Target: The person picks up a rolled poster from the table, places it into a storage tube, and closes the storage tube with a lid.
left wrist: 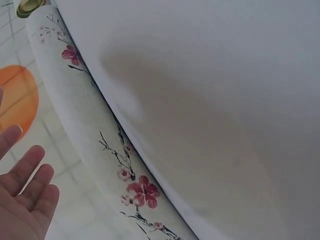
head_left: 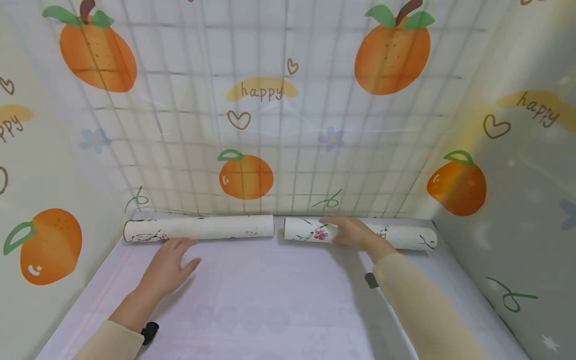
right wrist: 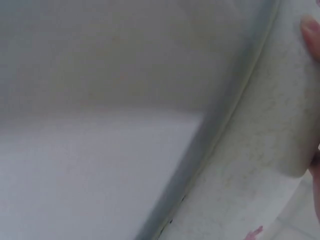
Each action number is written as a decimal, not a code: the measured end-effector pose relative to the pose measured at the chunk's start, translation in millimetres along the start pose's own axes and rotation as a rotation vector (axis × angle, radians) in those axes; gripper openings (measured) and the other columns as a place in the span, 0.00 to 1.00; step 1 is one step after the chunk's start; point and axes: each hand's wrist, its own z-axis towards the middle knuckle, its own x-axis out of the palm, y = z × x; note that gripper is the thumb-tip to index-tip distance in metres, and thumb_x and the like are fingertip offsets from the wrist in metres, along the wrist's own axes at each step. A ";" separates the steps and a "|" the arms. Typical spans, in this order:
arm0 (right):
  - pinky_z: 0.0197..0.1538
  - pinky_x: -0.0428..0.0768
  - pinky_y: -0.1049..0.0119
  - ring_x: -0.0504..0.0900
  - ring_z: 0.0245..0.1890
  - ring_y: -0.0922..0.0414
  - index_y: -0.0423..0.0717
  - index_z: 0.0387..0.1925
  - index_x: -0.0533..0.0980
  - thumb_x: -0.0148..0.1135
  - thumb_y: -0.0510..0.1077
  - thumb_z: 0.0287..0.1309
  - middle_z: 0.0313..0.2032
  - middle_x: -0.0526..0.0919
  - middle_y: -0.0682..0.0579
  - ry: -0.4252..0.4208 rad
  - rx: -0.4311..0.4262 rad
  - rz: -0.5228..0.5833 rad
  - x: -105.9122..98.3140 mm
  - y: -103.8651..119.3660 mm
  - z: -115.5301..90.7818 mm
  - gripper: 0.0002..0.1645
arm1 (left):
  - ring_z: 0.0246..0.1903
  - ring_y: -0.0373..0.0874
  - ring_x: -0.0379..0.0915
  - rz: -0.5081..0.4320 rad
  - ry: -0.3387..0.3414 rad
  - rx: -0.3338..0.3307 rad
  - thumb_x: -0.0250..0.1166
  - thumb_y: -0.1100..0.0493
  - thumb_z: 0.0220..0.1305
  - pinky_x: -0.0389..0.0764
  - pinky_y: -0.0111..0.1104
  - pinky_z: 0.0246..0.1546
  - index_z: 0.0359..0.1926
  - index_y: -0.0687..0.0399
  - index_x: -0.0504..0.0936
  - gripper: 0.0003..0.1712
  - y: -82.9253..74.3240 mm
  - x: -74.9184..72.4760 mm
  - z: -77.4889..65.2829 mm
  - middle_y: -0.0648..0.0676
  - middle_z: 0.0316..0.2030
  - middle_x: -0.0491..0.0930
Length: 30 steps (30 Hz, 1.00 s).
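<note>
Two white rolls printed with plum-blossom branches lie end to end, a small gap between them, at the back of the lilac surface. My left hand [head_left: 166,267] is at the near side of the left roll [head_left: 220,227], fingers extended and thumb spread. In the left wrist view, that hand's relaxed fingers [left wrist: 37,172] show beside the flowered roll [left wrist: 95,125], holding nothing. My right hand [head_left: 353,232] grips the right roll [head_left: 409,237] from above, left of its middle. The right wrist view shows only parts of its fingers [right wrist: 312,37] on the roll [right wrist: 250,150].
The lilac-white table surface [head_left: 270,300] stretches in front of the rolls. Behind stands a pale curtain [head_left: 180,150] with orange prints over a wire grid. Printed side sheets [head_left: 531,200] border the surface left and right. A black wrist device [head_left: 150,332] sits at the left cuff.
</note>
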 end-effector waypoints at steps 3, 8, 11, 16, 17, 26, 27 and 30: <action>0.63 0.71 0.41 0.73 0.64 0.39 0.58 0.71 0.69 0.74 0.37 0.53 0.69 0.70 0.47 0.002 0.024 0.000 1.6 -0.4 1.6 0.45 | 0.59 0.62 0.70 0.013 -0.017 0.020 0.70 0.50 0.63 0.68 0.56 0.62 0.59 0.59 0.79 0.27 1.3 -1.7 -4.1 0.62 0.57 0.77; 0.64 0.70 0.40 0.72 0.64 0.38 0.57 0.72 0.68 0.74 0.35 0.52 0.70 0.68 0.46 0.007 0.017 -0.006 4.6 -0.8 5.1 0.46 | 0.59 0.62 0.69 0.030 -0.014 0.027 0.71 0.50 0.62 0.68 0.57 0.61 0.60 0.60 0.79 0.29 3.5 -6.0 -12.7 0.63 0.57 0.77; 0.67 0.67 0.40 0.68 0.68 0.39 0.55 0.71 0.68 0.73 0.34 0.51 0.71 0.68 0.45 0.004 0.004 -0.014 6.6 -1.8 8.5 0.46 | 0.60 0.63 0.68 0.043 0.004 0.018 0.71 0.49 0.62 0.67 0.58 0.62 0.61 0.59 0.78 0.30 3.4 -8.5 -17.8 0.64 0.58 0.76; 0.70 0.62 0.41 0.64 0.70 0.41 0.54 0.71 0.69 0.74 0.33 0.50 0.71 0.67 0.45 -0.004 0.011 -0.018 9.7 -3.0 12.2 0.46 | 0.61 0.65 0.67 0.077 0.029 0.016 0.70 0.47 0.62 0.67 0.59 0.61 0.62 0.58 0.77 0.32 1.5 -12.8 -27.4 0.65 0.58 0.75; 0.70 0.62 0.41 0.64 0.71 0.41 0.54 0.71 0.68 0.74 0.33 0.50 0.71 0.67 0.45 -0.005 0.013 -0.018 10.3 -3.0 12.4 0.46 | 0.61 0.65 0.67 0.081 0.034 0.017 0.70 0.47 0.62 0.67 0.60 0.60 0.62 0.58 0.77 0.32 1.0 -13.6 -29.4 0.66 0.58 0.75; 0.69 0.64 0.40 0.65 0.70 0.40 0.52 0.71 0.68 0.72 0.32 0.53 0.70 0.68 0.43 -0.010 -0.027 -0.061 4.8 0.2 9.5 0.44 | 0.61 0.66 0.66 0.102 0.038 0.012 0.70 0.46 0.63 0.67 0.61 0.60 0.63 0.58 0.76 0.32 -1.1 -20.1 -39.7 0.66 0.59 0.74; 0.69 0.64 0.41 0.65 0.69 0.40 0.51 0.71 0.69 0.71 0.32 0.54 0.70 0.68 0.43 -0.005 -0.032 -0.063 2.8 0.5 8.9 0.43 | 0.61 0.66 0.66 0.102 0.038 0.013 0.70 0.46 0.63 0.67 0.61 0.59 0.62 0.58 0.77 0.32 -1.2 -21.1 -40.2 0.66 0.59 0.74; 0.69 0.63 0.41 0.65 0.70 0.40 0.50 0.71 0.69 0.69 0.36 0.59 0.70 0.68 0.43 0.009 -0.020 -0.044 -4.9 2.7 5.4 0.39 | 0.61 0.66 0.66 0.109 0.041 0.015 0.70 0.46 0.63 0.67 0.61 0.60 0.63 0.58 0.76 0.33 -1.3 -24.3 -41.6 0.67 0.59 0.74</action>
